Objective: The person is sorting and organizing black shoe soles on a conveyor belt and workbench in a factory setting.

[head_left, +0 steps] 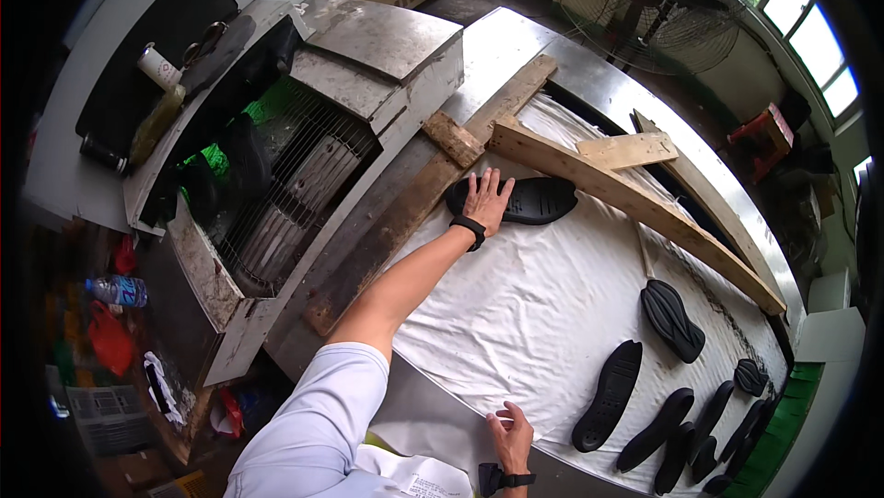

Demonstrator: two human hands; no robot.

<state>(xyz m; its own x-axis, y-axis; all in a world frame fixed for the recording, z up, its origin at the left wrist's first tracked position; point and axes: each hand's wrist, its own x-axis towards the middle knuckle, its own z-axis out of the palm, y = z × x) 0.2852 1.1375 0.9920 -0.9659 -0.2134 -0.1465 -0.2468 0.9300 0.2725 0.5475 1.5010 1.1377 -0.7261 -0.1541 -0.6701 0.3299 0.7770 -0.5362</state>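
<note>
My left hand [488, 201] reaches far out, its fingers spread flat on a black shoe sole [543, 201]. That sole lies on white cloth [488, 314] beside the wooden boards, its middle partly hidden under the hand. Close to the cloth's near edge is my right hand [513, 434], fingers loosely bent and apart, with nothing in it. To its right another black sole [608, 397] lies on the cloth. A ridged black sole [673, 320] sits farther out, and several more soles [656, 429] are grouped at the lower right.
A long wooden plank [635, 213] and a short board [628, 150] cross the cloth's far side. On the left stands a metal machine with a wire mesh conveyor [313, 176]. A wood block [452, 139] rests by it. Behind is a large fan [649, 1].
</note>
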